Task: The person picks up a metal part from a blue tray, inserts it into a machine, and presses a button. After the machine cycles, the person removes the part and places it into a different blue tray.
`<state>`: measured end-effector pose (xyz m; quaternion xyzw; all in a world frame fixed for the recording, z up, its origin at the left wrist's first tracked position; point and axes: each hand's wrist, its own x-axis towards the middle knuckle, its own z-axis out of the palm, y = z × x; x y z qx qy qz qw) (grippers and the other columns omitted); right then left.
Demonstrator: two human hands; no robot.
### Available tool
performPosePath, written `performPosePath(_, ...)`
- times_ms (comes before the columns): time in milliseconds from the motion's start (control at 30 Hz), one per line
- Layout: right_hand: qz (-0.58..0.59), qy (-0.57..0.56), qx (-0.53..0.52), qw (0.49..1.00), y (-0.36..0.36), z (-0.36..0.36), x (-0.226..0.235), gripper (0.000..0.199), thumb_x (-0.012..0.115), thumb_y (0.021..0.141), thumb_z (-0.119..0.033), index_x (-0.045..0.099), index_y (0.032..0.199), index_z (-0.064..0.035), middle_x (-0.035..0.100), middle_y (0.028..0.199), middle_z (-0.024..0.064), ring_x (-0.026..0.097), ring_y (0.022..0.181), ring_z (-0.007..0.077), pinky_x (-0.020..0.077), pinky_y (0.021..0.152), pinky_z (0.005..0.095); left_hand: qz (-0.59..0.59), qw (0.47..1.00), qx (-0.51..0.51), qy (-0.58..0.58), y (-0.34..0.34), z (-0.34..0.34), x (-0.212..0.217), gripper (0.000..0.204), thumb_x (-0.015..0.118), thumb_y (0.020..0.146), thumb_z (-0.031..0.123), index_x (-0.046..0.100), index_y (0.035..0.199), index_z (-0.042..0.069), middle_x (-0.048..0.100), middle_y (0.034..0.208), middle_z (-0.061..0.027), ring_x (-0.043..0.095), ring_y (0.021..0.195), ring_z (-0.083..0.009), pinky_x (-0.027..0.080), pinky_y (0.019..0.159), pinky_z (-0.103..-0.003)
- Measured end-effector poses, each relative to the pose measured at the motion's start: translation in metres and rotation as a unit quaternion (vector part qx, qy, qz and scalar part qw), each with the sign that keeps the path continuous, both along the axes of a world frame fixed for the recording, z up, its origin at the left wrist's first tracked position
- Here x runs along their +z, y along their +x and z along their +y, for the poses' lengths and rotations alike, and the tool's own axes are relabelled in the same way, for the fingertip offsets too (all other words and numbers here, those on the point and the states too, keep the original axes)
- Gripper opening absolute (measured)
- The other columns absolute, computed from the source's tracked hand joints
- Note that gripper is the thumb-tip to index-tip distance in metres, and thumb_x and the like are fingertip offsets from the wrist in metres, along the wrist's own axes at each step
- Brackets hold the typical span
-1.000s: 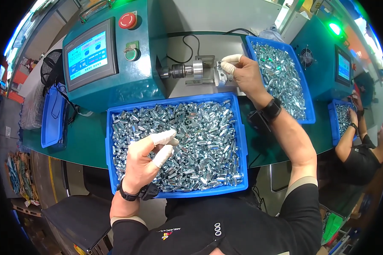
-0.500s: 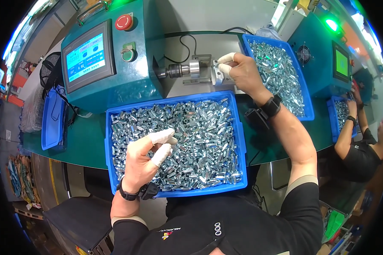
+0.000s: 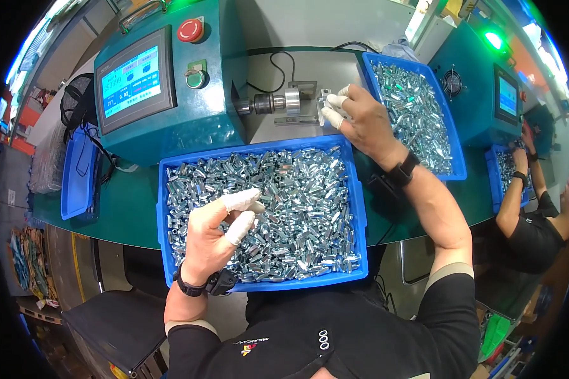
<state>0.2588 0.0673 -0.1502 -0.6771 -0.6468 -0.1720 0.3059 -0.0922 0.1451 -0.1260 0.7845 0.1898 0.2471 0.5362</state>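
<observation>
My left hand (image 3: pixel 212 237) hovers over a blue tray (image 3: pixel 360 218) heaped with small shiny metal hex pieces (image 3: pixel 297 215). White covers sit on its fingertips; thumb and forefinger are apart, with nothing visible between them. My right hand (image 3: pixel 370 126), also with white fingertip covers, is at a metal fixture block (image 3: pixel 324 108) on the bench plate. Its thumb and fingers close on the right side of that block. Left of the block, across a gap, a round metal spindle head (image 3: pixel 292 101) sticks out of a green machine (image 3: pixel 199 120). Any piece under my right fingers is hidden.
The machine carries a touch screen (image 3: pixel 131 79), a red stop button (image 3: pixel 189 30) and a green button (image 3: pixel 196 79). A second full blue tray (image 3: pixel 458 158) stands right. Beyond it are another green machine (image 3: pixel 480 120) and a co-worker's arm (image 3: pixel 512 202). An upright blue tray (image 3: pixel 76 183) is left.
My right thumb and fingers have gone from a raised pinch at the block to spread around its right side. The left hand stays put. The far machine's screen turned from green to blue.
</observation>
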Motion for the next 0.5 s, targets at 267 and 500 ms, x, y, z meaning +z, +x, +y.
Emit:
performPosePath(267, 0.36, -0.04, -0.047, 0.931, -0.01, -0.006, -0.013, 0.043, 0.078, 0.094, -0.021, 0.067, 0.127, 0.0028, 0.072, 0.112, 0.0113, 0.07, 0.094, 0.0173, 0.0561, 0.078, 0.0304, -0.008, 1.0, -0.001, -0.001, 0.002, -0.001, 0.0, 0.036, 0.068, 0.093, -0.002, 0.07, 0.129, 0.003, 0.078, 0.102, -0.0111, 0.073, 0.081, -0.013, 0.059, 0.072, -0.026)
performPosePath(500, 0.579, -0.04, 0.023, 0.814, -0.027, -0.013, -0.015, 0.053, 0.077, 0.096, -0.017, 0.058, 0.14, 0.0064, 0.072, 0.119, 0.0107, 0.067, 0.107, 0.0145, 0.055, 0.09, 0.0285, 0.005, 1.0, -0.006, 0.006, 0.002, -0.001, -0.002, 0.037, 0.069, 0.093, -0.001, 0.069, 0.129, 0.003, 0.078, 0.101, -0.0111, 0.073, 0.08, -0.0133, 0.059, 0.071, -0.026)
